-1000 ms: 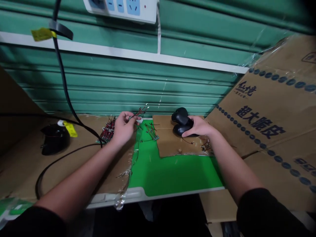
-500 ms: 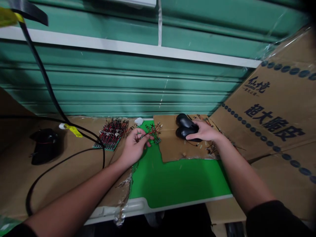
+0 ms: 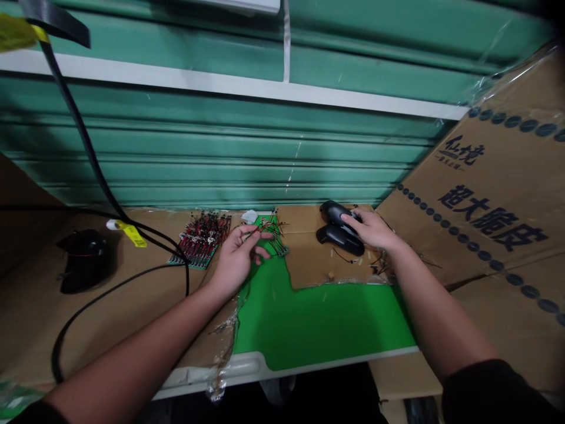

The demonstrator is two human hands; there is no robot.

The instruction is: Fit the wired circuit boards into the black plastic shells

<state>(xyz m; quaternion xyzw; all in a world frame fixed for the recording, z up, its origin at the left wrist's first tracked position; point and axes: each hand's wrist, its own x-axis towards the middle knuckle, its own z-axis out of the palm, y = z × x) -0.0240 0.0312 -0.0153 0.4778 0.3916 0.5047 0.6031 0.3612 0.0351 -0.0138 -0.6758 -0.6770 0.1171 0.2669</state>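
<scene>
Left hand at the small wired boards, right hand on a black casing.

The left hand [image 3: 238,250] has its fingers half curled, thumb and forefinger nearly meeting; whether a thin wire is pinched there, I can't tell from here. They're just beside a loose cluster of wired boards [image 3: 279,242], near the far edge of the counter [image 3: 322,321]. The right hand [image 3: 373,228] has its fingers closed on the right end of the upper black casing [image 3: 334,212], which lies beside the lower black casing [image 3: 339,237], toward the far right corner. It looks to me like singling out a wired piece while steadying the casing; the next move seems to call for a light fingertip pinch that doesn't snag neighbouring leads.
</scene>
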